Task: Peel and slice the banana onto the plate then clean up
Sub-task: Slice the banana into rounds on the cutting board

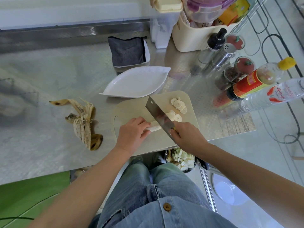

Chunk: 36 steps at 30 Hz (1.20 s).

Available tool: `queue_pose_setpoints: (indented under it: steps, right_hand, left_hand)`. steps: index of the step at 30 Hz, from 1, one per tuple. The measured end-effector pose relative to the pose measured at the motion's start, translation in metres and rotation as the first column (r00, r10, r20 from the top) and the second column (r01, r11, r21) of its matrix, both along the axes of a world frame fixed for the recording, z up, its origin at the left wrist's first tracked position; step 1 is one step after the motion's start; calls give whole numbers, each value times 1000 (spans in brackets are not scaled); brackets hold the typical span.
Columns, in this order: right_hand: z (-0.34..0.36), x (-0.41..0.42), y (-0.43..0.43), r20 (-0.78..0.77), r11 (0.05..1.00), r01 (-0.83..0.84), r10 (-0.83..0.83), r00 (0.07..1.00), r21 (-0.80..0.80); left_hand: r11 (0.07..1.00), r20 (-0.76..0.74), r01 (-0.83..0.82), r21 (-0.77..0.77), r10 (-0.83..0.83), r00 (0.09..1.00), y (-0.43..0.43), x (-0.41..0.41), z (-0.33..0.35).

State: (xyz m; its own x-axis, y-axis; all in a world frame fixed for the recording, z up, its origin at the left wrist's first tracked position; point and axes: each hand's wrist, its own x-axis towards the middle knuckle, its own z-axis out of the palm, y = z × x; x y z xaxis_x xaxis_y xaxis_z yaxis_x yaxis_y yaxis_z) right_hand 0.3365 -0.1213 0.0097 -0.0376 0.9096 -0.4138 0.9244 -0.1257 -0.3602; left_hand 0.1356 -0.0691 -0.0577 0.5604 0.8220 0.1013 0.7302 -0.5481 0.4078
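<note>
Slicing is under way on the cutting board (153, 145), which lies at the near edge of the steel counter (49, 79). The left hand (131, 132) is curled over the peeled banana (155, 127) and pins a short uncut stub flat on the board; only the cut end shows past the hand. The right hand (185, 135) is closed round the handle of a cleaver (158, 116), whose broad blade stands edge-down at the banana's exposed end, just beside the left hand. Cut slices (178, 105) lie in two loose clusters at the far right of the board, beyond the blade. The white leaf-shaped plate (136, 83) sits behind the board, at its far edge, with no slices on it. The peel (83, 124) lies splayed on the counter, well to the left. A grey cloth (127, 51) rests in a tray behind the plate.

Assessment: peeling is done and slicing is well along. Transfer to the plate and clean-up are not yet begun.

Handling: the bared banana is light, soft and slick. It is likely to squash under a firm pinch and may skid under the blade. It is best held from above with light pressure, fingers tucked back from the edge — the margin is narrow on so short a stub. The slices look fragile and sticky, so they are better carried on the flat of the blade than pinched singly.
</note>
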Motion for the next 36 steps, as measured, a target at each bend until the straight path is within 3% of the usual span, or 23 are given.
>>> queue_pose_setpoints:
  steps: [16, 26, 36]
  right_hand:
    - [4, 1, -1, -68, 998, 61, -60, 996, 9]
    - [-4, -4, 1, 22, 998, 6, -5, 1000, -57]
    - [-27, -18, 8, -8, 999, 29, -29, 1000, -23]
  left_hand:
    - [1000, 1, 2, -4, -2, 1000, 0, -1, 1]
    - [1000, 16, 6, 7, -6, 1000, 0, 0, -1]
    - [1000, 24, -4, -1, 4, 1000, 0, 0, -2]
